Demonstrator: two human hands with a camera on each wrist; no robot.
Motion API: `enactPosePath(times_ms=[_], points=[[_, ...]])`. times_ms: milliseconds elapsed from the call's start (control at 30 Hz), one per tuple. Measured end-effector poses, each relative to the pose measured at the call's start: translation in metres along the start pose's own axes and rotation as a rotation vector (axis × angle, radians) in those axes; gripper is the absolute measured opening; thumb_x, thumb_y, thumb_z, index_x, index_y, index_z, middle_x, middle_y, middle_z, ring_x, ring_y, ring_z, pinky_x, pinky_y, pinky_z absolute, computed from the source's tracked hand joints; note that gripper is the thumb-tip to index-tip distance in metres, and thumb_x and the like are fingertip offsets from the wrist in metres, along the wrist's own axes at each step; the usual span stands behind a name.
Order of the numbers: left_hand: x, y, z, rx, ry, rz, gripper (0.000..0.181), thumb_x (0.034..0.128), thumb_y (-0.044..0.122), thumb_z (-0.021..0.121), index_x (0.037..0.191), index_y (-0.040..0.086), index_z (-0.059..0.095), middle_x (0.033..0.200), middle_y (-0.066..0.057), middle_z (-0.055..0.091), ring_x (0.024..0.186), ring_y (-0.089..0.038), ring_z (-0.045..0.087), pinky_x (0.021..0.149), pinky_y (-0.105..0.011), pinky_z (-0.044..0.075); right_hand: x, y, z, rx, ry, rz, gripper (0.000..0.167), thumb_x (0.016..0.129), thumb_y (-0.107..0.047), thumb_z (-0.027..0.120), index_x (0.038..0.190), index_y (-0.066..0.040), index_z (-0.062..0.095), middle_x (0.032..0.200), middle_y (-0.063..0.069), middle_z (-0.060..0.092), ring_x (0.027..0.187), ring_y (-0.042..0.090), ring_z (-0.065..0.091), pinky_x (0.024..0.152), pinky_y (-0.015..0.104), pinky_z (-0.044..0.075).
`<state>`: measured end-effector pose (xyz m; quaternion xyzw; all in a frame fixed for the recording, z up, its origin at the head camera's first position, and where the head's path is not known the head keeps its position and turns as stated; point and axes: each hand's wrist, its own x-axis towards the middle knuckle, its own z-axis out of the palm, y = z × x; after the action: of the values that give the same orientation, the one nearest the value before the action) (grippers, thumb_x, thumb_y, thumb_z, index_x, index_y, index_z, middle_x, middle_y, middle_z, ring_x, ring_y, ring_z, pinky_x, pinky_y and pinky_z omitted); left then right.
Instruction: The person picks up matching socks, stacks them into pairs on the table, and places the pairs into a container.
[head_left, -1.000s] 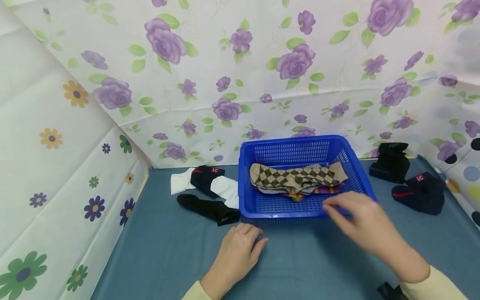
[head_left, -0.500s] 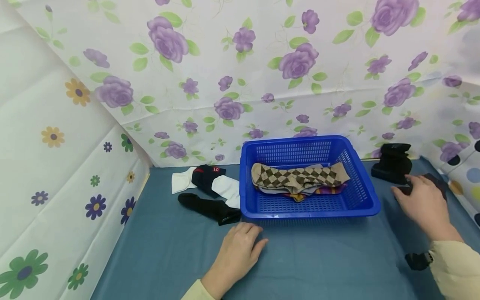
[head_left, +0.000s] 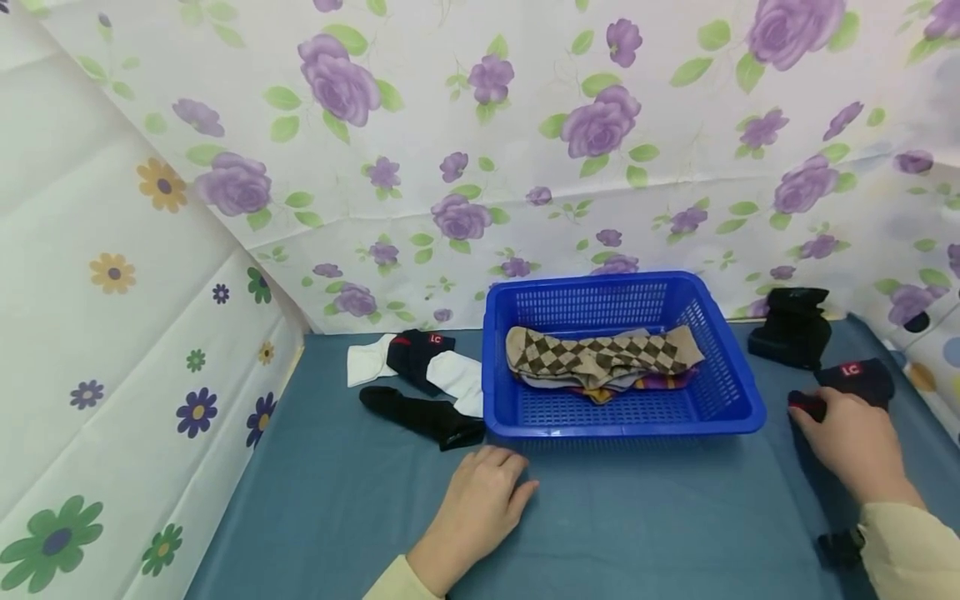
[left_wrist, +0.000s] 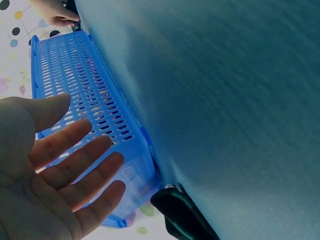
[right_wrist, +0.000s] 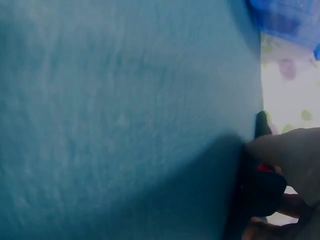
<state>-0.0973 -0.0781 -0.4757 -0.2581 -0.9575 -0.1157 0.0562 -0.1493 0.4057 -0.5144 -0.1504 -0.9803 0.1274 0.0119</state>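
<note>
At the right of the head view my right hand (head_left: 857, 443) pinches the near end of a navy sock (head_left: 858, 382) with a red stripe and a red "LC" label. In the right wrist view the thumb and fingers close around this dark sock (right_wrist: 260, 192). My left hand (head_left: 477, 508) rests on the cloth before the blue plastic basket (head_left: 622, 431), holding nothing; the left wrist view shows its fingers loosely spread. Inside the basket a beige-and-brown argyle sock (head_left: 600, 354) lies on top of other socks.
Left of the basket lie a white sock (head_left: 457, 382), a navy sock (head_left: 411, 358) with an "LC" label, and a black sock (head_left: 420, 417). Black folded socks (head_left: 791, 329) lie at the back right. Flowered sheets (head_left: 420, 167) bound the blue-grey cloth (head_left: 315, 500).
My right hand has moved from above the basket's front right corner to the navy sock at the right and taken hold of its near end. The left hand stays in place.
</note>
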Motion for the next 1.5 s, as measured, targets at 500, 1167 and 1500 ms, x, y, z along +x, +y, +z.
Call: enactPosePath(times_ms=[500, 1167, 1500], points=[[0.001, 0.011, -0.013, -0.093, -0.059, 0.048, 0.02, 0.0898, 0.039, 0.06, 0.097, 0.022, 0.068, 0.092, 0.01, 0.067, 0.089, -0.006, 0.06, 0.076, -0.031, 0.05, -0.043, -0.094, -0.062, 0.28, 0.418, -0.259, 0.023, 0.077, -0.009, 0.072, 0.1, -0.005, 0.067, 0.1, 0.022, 0.063, 0.083, 0.035, 0.059, 0.062, 0.049, 0.048], [0.016, 0.022, -0.044, -0.248, 0.446, 0.171, 0.061, 0.0782, 0.026, 0.076, 0.133, 0.02, 0.049, 0.143, 0.0, 0.042, 0.13, -0.015, 0.042, 0.102, -0.035, 0.042, -0.135, -0.229, -0.064, 0.673, 0.336, -1.118, 0.018, 0.082, -0.018, 0.069, 0.1, -0.017, 0.069, 0.108, 0.001, 0.066, 0.098, 0.013, 0.061, 0.091, 0.01, 0.043], [0.021, 0.018, -0.06, -0.346, 0.452, 0.197, 0.012, 0.086, 0.012, 0.065, 0.096, 0.018, 0.069, 0.11, 0.005, 0.066, 0.112, -0.006, 0.055, 0.1, -0.023, 0.042, -0.146, -0.234, -0.053, 0.582, 0.022, -0.896, 0.066, 0.075, -0.007, 0.072, 0.133, -0.025, 0.046, 0.118, -0.013, 0.057, 0.103, 0.002, 0.058, 0.08, 0.022, 0.052]])
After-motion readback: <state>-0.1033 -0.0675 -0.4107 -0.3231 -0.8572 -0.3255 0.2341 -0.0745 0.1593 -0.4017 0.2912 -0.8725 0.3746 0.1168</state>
